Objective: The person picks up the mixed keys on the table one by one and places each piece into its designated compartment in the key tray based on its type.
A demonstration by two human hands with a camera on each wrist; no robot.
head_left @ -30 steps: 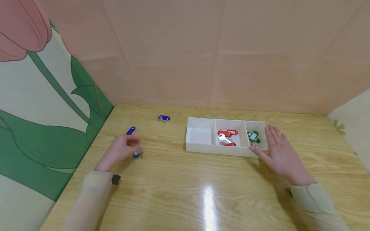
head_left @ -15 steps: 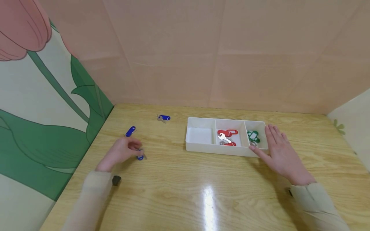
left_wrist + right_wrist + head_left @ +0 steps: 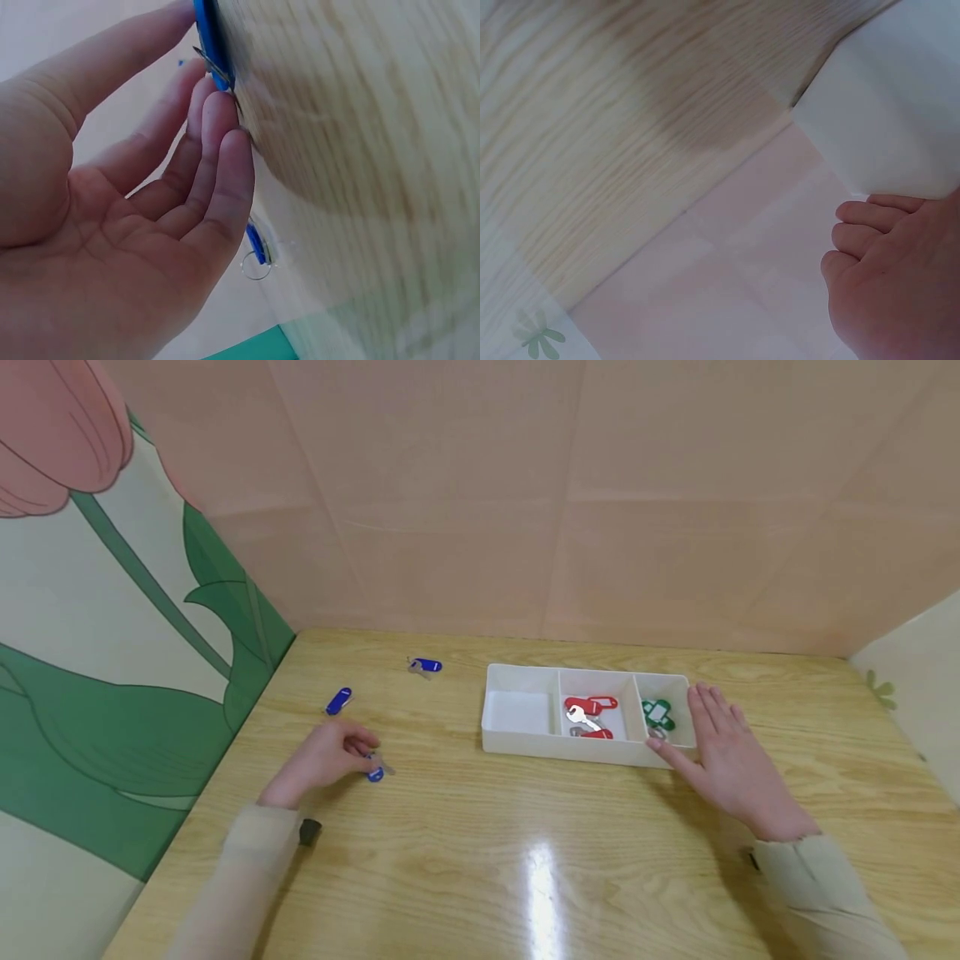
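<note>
In the head view my left hand (image 3: 330,756) is low over the table's left side, thumb and fingertips at a blue key tag (image 3: 375,773) with a key (image 3: 386,767) on it. The left wrist view shows this blue tag (image 3: 214,41) edge-on, pinched between thumb and fingers, close to the wood. My right hand (image 3: 731,768) rests against the right end of a white divided tray (image 3: 562,750), fingers straight along the end wall and thumb at the front rim. In the right wrist view those fingers (image 3: 855,241) lie at the tray wall (image 3: 885,112).
Two more blue key tags lie beyond my left hand, one nearer (image 3: 339,701) and one farther back with its key (image 3: 427,666). Red key tags (image 3: 583,706) fill the tray's middle compartment, green ones (image 3: 658,714) the right; the left compartment (image 3: 519,714) is bare. A wall (image 3: 555,527) backs the table.
My left hand has shifted slightly right and toward me, and the blue key tag at its fingertips has moved and turned with it. The right hand and tray stay put.
</note>
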